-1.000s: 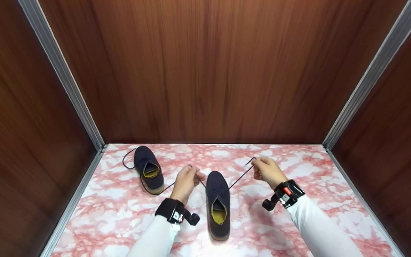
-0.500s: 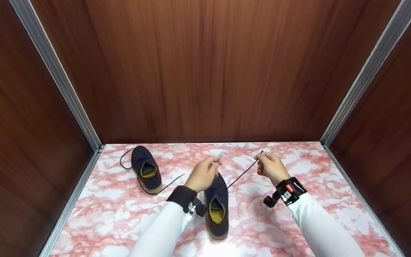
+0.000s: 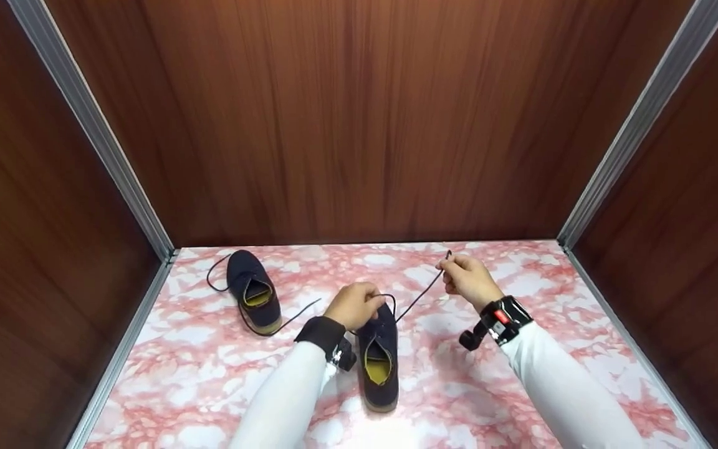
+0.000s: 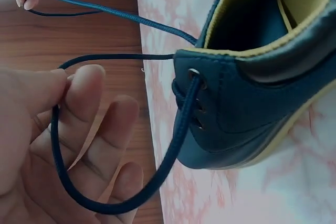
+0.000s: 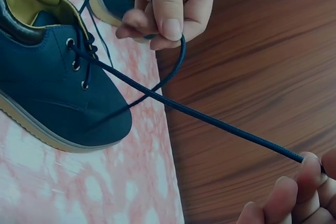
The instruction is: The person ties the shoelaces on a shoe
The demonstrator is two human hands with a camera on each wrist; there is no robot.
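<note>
A navy shoe (image 3: 379, 386) with a yellow lining sits in the middle, its toe pointing away from me. Above its front, my left hand (image 3: 354, 305) pinches one dark shoelace (image 4: 181, 135) between thumb and index finger; that lace bows in a loop from the eyelet. Off to the right, my right hand (image 3: 468, 280) pinches the other shoelace (image 3: 422, 293), drawn nearly straight from the shoe. In the right wrist view, the two laces cross in front of the toe, and the left hand (image 5: 176, 3) is at the top. My left hand covers part of the toe in the head view.
A matching navy shoe (image 3: 253, 293) stands at the back left, with its loose laces (image 3: 300, 312) lying on the pink-and-white marbled surface (image 3: 197, 386). Brown wood-grain panels (image 3: 346, 125) with grey metal corner strips (image 3: 110, 143) enclose the back and sides.
My left hand has moved right, from beside the shoe to over its front, carrying its lace across. The right hand keeps its lace and has shifted only slightly.
</note>
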